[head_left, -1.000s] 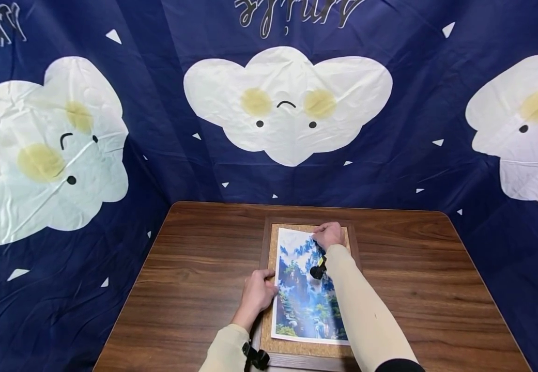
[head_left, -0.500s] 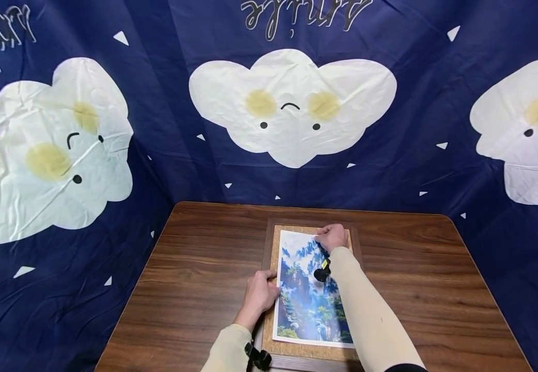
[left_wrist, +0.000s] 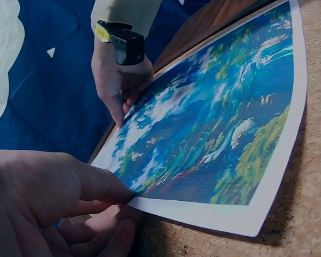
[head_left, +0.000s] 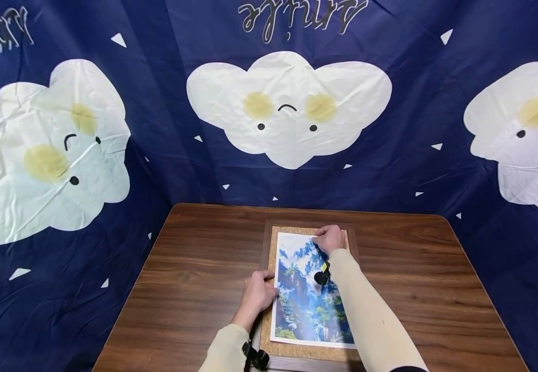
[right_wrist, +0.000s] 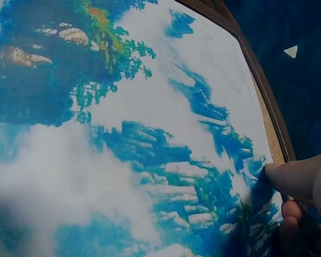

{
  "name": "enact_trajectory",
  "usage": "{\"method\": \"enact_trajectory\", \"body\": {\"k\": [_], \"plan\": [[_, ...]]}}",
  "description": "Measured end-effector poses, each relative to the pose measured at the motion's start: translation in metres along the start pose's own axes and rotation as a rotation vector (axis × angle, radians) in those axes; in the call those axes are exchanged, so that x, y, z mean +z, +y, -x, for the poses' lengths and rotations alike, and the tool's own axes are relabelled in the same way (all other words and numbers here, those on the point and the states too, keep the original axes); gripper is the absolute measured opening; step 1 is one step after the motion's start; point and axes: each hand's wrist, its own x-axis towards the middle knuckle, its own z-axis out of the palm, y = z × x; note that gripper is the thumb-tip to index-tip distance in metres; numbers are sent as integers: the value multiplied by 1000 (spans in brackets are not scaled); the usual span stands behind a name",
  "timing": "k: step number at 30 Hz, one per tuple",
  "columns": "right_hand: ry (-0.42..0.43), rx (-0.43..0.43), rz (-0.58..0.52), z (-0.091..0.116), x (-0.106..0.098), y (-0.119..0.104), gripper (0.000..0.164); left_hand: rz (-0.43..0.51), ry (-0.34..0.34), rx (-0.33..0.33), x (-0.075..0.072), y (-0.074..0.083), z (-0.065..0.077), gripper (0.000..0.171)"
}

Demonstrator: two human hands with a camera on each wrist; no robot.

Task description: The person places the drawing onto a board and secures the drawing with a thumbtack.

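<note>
A printed landscape picture (head_left: 298, 294) with a white border lies over a wood-framed cork board (head_left: 320, 353). At the picture's left edge, my left hand (head_left: 257, 293) pinches the paper. The left wrist view has the thumb (left_wrist: 115, 187) on top and curled fingers under the edge; the near corner of the paper (left_wrist: 257, 227) lifts slightly off the cork. My right hand (head_left: 330, 239) pinches the top edge toward the right corner. Its thumb (right_wrist: 289, 175) presses on the print in the right wrist view, with fingertips beside and below the edge. The right forearm covers the picture's right side.
The board's brown frame (head_left: 266, 243) rests on a dark wood table (head_left: 194, 279) with rounded far corners. Behind and at both sides hangs a navy cloth (head_left: 157, 77) printed with white clouds (head_left: 289, 106). A small black camera is strapped to each wrist.
Both hands keep their places on the picture's edges. Only the head view has shifted slightly.
</note>
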Motion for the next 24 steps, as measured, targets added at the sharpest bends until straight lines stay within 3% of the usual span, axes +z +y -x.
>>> {"method": "enact_trajectory", "body": {"k": [8,16,24], "plan": [[-42,-98,-22,2,-5,7,14,5,-19,-20,0,0,-1,42],[-100,-116,-77,9,-12,12,19,-5,-27,-37,-1,2,-2,42],[-91,-192,-75,18,-20,18,21,-3,-40,-33,-3,2,-3,43]]}}
